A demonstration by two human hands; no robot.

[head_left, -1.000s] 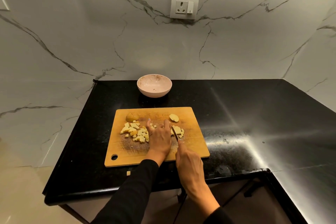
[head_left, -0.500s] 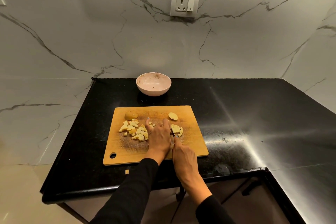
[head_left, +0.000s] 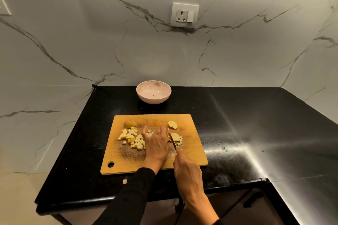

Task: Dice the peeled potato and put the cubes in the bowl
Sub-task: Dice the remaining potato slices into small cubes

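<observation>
Knife [head_left: 172, 139] in the closed right hand [head_left: 186, 170] has slid forward since a second ago through the potato pieces [head_left: 176, 138] beside the flat, spread left hand [head_left: 156, 144] on the cutting board [head_left: 193, 153], bowl [head_left: 153, 92] beyond it empty, so I'd say dicing's unfinished.

Pale yellow potato cubes [head_left: 132, 138] on tan cutting board [head_left: 193, 133], speckled pink bowl [head_left: 153, 92], black countertop [head_left: 256, 115], grey-veined white marble wall [head_left: 73, 33]

Table [head_left: 256, 124] right half bare, open passage. Cutting board [head_left: 192, 153] fills front centre; cubes [head_left: 131, 138], both hands crowd its middle. Bowl [head_left: 153, 91] at back edge, bare strip between.
</observation>
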